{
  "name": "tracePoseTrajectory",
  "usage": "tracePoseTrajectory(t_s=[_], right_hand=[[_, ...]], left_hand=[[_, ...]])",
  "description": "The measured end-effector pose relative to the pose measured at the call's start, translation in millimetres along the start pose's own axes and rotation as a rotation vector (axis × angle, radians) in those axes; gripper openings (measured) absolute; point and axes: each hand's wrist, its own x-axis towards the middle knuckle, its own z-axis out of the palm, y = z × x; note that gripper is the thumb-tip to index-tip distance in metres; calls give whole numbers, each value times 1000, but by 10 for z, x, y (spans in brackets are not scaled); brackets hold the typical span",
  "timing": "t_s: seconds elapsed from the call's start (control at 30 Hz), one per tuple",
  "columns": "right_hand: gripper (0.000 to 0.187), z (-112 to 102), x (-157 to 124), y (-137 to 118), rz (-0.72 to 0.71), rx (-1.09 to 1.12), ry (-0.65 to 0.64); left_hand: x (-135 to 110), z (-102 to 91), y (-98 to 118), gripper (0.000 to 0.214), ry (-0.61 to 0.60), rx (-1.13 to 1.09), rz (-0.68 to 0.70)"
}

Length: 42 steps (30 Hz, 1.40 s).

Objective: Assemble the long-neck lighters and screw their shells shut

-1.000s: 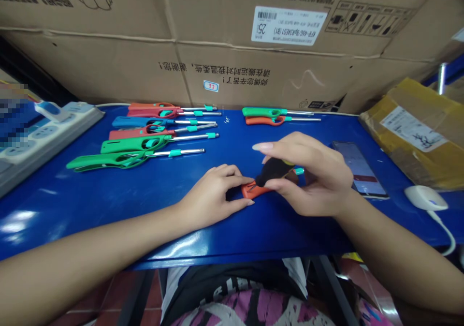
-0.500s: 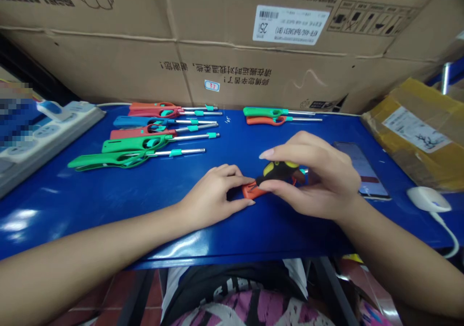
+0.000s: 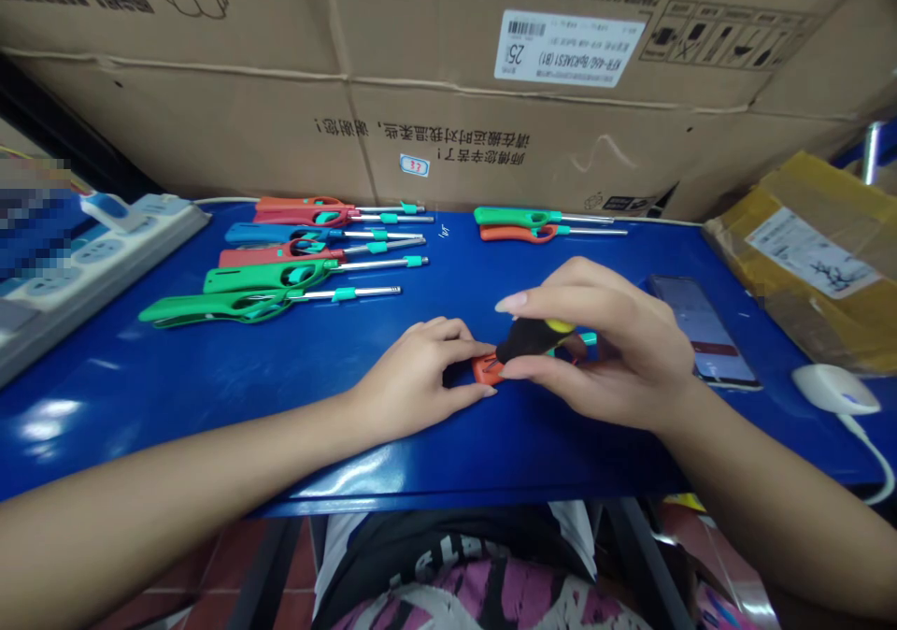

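An orange gas lighter (image 3: 485, 369) lies on the blue table (image 3: 231, 378), its handle end pinched between the thumb and fingers of my left hand (image 3: 420, 373). Above it, my right hand (image 3: 623, 345) grips a black and yellow screwdriver (image 3: 529, 337) by its stubby handle. The tool's lower end points down at the orange handle, and its tip is hidden. My right hand covers most of the lighter's far part; a bit of teal (image 3: 589, 338) shows beyond the fingers.
Several long lighters (image 3: 280, 275) in green, red and blue lie at left. A green lighter (image 3: 508, 216) and an orange one (image 3: 508, 234) lie at the back. A phone (image 3: 707, 331), a white device (image 3: 833, 389), a taped box (image 3: 805, 237), a power strip (image 3: 91, 256) and a large carton (image 3: 420, 88) surround them.
The screwdriver handle has turned a little in my right hand, with less yellow showing. My left hand stays on the lighter. The whole view has shifted slightly.
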Motion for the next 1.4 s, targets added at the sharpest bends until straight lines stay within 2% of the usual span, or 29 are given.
tracePoseTrajectory(t_s=[0.23, 0.47, 0.63, 0.7, 0.83, 0.9, 0.97, 1.03, 1.13, 1.17, 1.2, 1.23, 1.4], right_hand=[[48, -30, -28, -4, 57, 35, -70], [44, -28, -20, -54, 16, -70, -33], [47, -17, -50, -47, 67, 7, -63], [45, -8, -65, -37, 115, 53, 14], [32, -3, -74, 29, 272, 168, 328], [30, -28, -65, 85, 324, 209, 359], [26, -76, -53, 137, 305, 150, 227], [26, -127, -48, 170, 284, 20, -13], [49, -151, -66, 182, 431, -126, -431], [51, -135, -78, 186, 460, -181, -549], [43, -107, -91, 195, 473, -236, -623], [37, -70, -105, 210, 492, -281, -670], [42, 106, -167, 373, 502, -400, -703]], left_hand=[[9, -3, 3, 24, 7, 5, -18], [7, 15, 0, 19, 23, -6, 0], [12, -3, 12, 21, 22, 3, -16], [14, -12, 13, 27, 16, 7, -24], [3, -46, 4, 38, 9, 39, -25], [-7, -86, -2, 39, 4, 86, -12], [-15, -148, -13, 38, -8, 144, 1], [-14, -222, -36, 37, -23, 207, 4], [13, -315, -111, 34, -20, 294, -8], [28, -331, -146, 33, -5, 318, -12], [45, -339, -184, 32, 13, 340, -15], [62, -338, -220, 33, 44, 360, -15], [120, -331, -296, 36, 124, 431, -39]])
